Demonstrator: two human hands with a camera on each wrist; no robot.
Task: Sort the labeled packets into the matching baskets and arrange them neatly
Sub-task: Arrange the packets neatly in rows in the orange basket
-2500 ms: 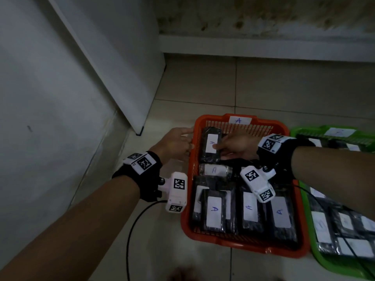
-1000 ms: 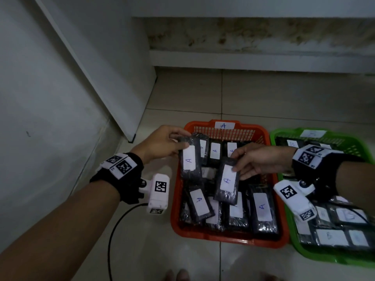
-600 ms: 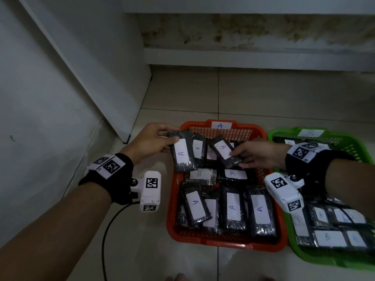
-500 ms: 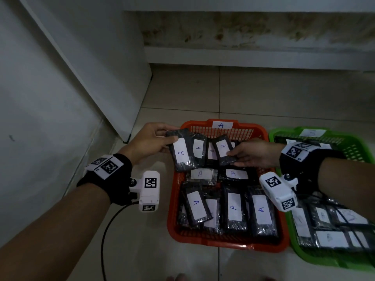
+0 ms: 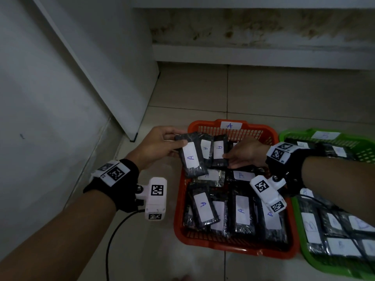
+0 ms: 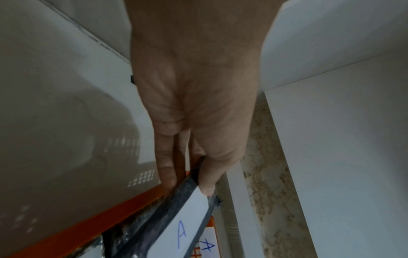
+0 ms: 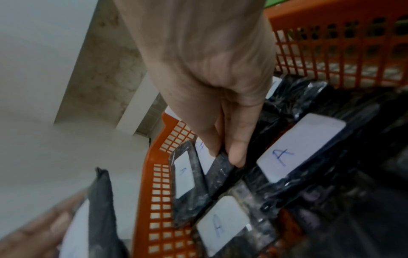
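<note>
An orange basket (image 5: 263,130) with an "A" tag on its back rim holds several black packets with white "A" labels. My left hand (image 5: 162,145) pinches one black A packet (image 5: 190,157) by its top end, thumb on the label, above the basket's back left corner; the left wrist view shows that packet (image 6: 176,218) between thumb and fingers. My right hand (image 5: 245,153) pinches the edge of another A packet (image 5: 220,151) standing in the back row; in the right wrist view its fingers (image 7: 236,153) grip that packet (image 7: 220,167). A green basket (image 5: 345,138) to the right holds B packets.
Both baskets sit on a tiled floor (image 5: 284,94). A white cabinet panel (image 5: 113,78) stands at the left, and a stained wall with a white skirting (image 5: 263,55) runs behind. A black cable (image 5: 113,236) trails from my left wrist.
My right hand has turned its packet from tilted to upright in the back row beside the others. My left hand has carried its packet slightly right, over the basket's corner.
</note>
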